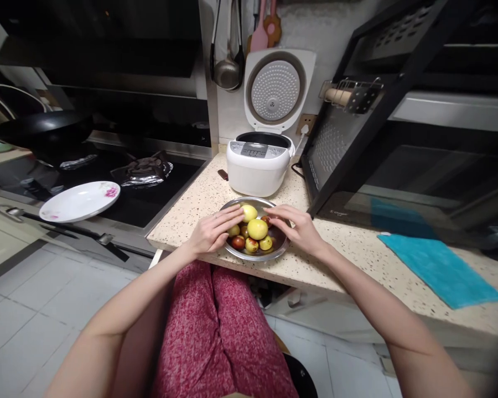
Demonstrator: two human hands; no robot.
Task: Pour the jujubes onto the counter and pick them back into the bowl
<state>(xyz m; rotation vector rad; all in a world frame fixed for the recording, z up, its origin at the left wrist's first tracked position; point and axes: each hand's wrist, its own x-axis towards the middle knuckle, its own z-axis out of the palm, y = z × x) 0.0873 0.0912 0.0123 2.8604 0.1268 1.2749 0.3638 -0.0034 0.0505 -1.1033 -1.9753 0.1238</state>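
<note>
On the counter before me is a shiny metal bowl (255,257) with several fruits in it. Two larger pale yellow-green fruits, the front one (258,229) and the rear one (249,213), lie on top of smaller green-and-brown jujubes (251,244). My left hand (211,229) reaches over the bowl's left rim, its fingers stretched out and touching the rear yellow fruit. From the right, my right hand (297,225) comes over the rim with fingers extended, the tips at a dark red jujube (266,220). Whether they grip it, I cannot make out.
Right behind the bowl stands a white rice cooker (255,171) with its lid (276,88) raised. A white flowered plate (81,202) rests at the stove's front edge, near a black wok (45,130). At right are a blue cloth (440,268) and a dark oven (431,177).
</note>
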